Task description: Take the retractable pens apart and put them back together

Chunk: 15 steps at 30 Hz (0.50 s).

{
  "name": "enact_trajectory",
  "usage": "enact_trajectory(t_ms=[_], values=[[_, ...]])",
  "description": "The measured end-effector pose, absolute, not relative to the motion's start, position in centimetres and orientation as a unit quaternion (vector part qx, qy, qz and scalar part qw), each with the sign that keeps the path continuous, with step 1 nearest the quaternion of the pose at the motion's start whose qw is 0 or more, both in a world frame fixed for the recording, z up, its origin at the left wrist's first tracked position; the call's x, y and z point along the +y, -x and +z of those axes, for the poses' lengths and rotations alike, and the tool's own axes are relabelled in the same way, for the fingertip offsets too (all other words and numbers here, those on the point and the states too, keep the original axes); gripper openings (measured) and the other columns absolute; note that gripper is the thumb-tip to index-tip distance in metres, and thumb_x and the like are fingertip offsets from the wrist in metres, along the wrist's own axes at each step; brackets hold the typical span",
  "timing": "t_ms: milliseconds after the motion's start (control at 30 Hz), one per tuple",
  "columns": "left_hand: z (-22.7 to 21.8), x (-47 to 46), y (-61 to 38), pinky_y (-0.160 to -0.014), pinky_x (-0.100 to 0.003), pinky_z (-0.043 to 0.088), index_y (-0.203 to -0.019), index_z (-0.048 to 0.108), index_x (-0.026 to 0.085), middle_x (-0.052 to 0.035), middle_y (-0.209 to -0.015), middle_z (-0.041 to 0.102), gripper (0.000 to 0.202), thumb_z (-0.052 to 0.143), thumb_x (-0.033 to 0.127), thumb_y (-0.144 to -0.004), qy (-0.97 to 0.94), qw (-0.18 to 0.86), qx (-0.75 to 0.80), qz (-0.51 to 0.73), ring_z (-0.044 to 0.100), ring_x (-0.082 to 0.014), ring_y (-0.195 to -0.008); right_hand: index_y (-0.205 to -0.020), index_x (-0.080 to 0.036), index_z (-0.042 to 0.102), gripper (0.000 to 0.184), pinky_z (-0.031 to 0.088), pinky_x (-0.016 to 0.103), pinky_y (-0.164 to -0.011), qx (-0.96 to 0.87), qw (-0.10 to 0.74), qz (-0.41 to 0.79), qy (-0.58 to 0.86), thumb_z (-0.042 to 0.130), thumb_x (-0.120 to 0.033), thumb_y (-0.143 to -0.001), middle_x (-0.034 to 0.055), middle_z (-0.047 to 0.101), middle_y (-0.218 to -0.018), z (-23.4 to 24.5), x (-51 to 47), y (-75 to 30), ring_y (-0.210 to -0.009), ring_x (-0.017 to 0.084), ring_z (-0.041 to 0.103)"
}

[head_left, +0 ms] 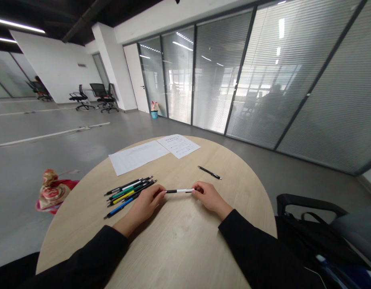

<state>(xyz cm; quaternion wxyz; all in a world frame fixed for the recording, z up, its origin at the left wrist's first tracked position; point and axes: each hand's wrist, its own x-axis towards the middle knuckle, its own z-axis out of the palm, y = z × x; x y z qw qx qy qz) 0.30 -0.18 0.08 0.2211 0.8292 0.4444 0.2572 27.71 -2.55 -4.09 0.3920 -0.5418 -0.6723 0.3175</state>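
A black-and-white pen (179, 191) lies level between my hands, just over the wooden tabletop. My left hand (149, 201) pinches its black end, and my right hand (209, 196) pinches the white end near the clip. Left of my left hand lies a pile of several pens, among them a blue pen (120, 208), a yellow pen (122, 197) and a green pen (125, 192). Beyond my right hand, a single black pen (209, 172) rests on the table at a slant.
Two printed paper sheets, a wide sheet (137, 155) and a smaller sheet (179, 145), lie at the far side of the round table (179, 249). A red-and-gold bag (53, 192) stands on the floor at left. A black chair (311, 204) is at right.
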Motion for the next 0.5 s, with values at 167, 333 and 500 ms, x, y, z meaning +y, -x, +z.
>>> enact_trajectory(t_ms=[167,333,500], values=[[0.26,-0.2,-0.45,-0.065,-0.031,0.041,-0.081,0.064,0.019,-0.003,-0.073,0.065,0.037,0.043,0.044,-0.098,-0.83,0.223,0.441,0.257,0.057,-0.0202,-0.067,-0.086,-0.018,0.07,0.008,0.036,0.024,-0.063,-0.681,0.393,0.314,0.532,0.063,-0.021,-0.084,-0.0022,0.061,-0.071,-3.88,-2.66,-27.68,-0.067,0.014,0.052],[0.13,-0.13,-0.39,-0.066,-0.031,0.041,-0.078,0.061,0.019,-0.0034,-0.073,0.064,0.039,0.041,0.045,-0.099,-0.835,0.22,0.44,0.248,0.056,-0.02,-0.067,-0.085,-0.018,0.07,0.008,0.036,0.025,-0.063,-0.684,0.396,0.31,0.529,0.063,-0.021,-0.085,-0.0022,0.06,-0.071,-3.95,-2.64,-27.74,-0.067,0.014,0.052],[-0.32,-0.17,-0.33,-0.066,-0.03,0.043,-0.103,0.059,0.019,-0.0017,-0.081,0.064,0.025,0.052,0.042,-0.095,-0.826,0.231,0.433,0.277,0.058,-0.0193,-0.071,-0.084,-0.019,0.07,0.01,0.035,0.025,-0.063,-0.688,0.396,0.3,0.529,0.062,-0.023,-0.087,-0.002,0.06,-0.07,-3.97,-2.57,-27.8,-0.067,0.015,0.052]])
